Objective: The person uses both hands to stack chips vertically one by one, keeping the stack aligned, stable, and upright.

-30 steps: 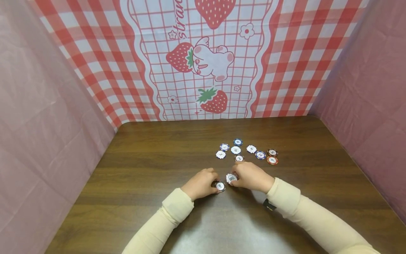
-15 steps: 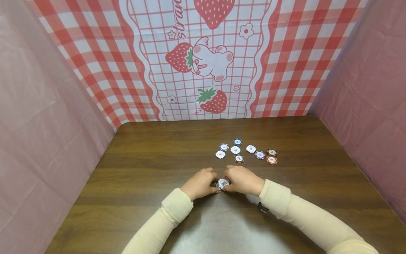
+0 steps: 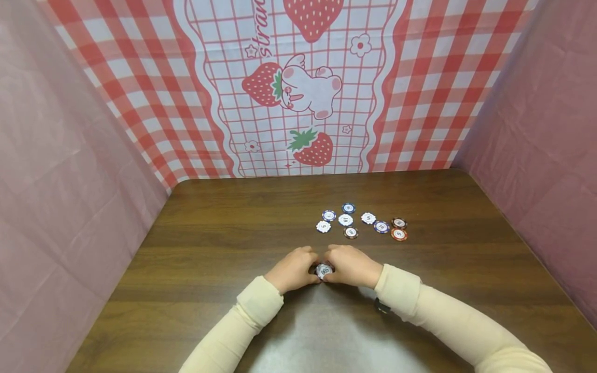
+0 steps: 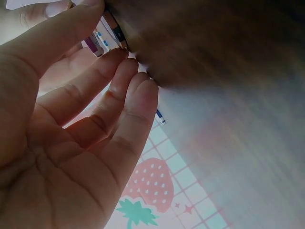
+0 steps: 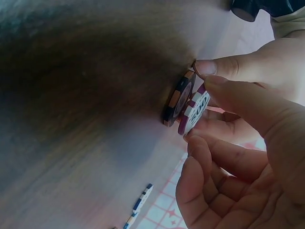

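My right hand [image 3: 353,266] pinches a white and purple poker chip [image 5: 196,110] marked 500 between thumb and forefinger. Just below it a black and orange poker chip [image 5: 174,104] lies flat on the table; the white one is slightly tilted, and a narrow gap shows between them on one side. Around that lower chip my left hand [image 3: 291,272] keeps its thumb and fingertips, gripping its edge. Seen from the left wrist, the lower chip's dark rim [image 4: 116,29] shows past the fingers. From the head view the white chip [image 3: 324,271] covers most of the lower one.
Beyond my hands several loose poker chips lie flat on the brown wooden table [image 3: 210,248], among them a brown one [image 3: 351,232], a white one [image 3: 323,227] and a red one [image 3: 399,234]. A checked strawberry cloth [image 3: 261,155] hangs behind the table.
My right hand has moved left, bringing the white 500 chip over the black and orange one. The left hand has stayed in place around the lower chip.
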Tool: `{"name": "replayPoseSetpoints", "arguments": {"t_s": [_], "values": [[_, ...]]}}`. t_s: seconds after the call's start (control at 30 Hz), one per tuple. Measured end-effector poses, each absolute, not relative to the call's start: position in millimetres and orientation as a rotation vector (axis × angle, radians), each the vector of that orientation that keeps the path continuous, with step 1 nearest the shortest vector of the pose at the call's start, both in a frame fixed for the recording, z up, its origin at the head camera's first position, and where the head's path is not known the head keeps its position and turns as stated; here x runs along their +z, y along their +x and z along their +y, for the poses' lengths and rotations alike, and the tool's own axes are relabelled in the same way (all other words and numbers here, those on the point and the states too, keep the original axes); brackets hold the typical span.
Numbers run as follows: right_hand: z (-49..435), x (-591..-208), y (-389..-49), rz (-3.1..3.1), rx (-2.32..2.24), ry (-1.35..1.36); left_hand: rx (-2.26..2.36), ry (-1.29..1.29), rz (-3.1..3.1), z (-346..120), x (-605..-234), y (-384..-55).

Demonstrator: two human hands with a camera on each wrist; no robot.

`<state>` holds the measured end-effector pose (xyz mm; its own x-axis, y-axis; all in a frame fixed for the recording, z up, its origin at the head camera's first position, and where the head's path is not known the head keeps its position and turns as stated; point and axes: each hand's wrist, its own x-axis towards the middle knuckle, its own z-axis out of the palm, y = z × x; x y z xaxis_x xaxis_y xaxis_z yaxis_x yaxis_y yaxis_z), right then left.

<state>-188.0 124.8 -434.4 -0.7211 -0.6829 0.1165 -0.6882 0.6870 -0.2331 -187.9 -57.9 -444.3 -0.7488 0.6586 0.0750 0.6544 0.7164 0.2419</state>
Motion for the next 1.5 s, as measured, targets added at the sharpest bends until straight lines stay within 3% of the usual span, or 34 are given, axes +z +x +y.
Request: {"name": "replayPoseSetpoints", "arguments": {"t_s": [1.0, 1.5], "values": [[122.2, -440.4, -191.4, -2.889, 0.382, 1.190, 0.404, 1.119, 2.890, -57.9, -446.5, -189.7], [144.2, -429.6, -193.5, -2.934, 0.454, 1.029, 0.337, 1.121, 2.918, -55.1, -447.2, -189.7]]}}
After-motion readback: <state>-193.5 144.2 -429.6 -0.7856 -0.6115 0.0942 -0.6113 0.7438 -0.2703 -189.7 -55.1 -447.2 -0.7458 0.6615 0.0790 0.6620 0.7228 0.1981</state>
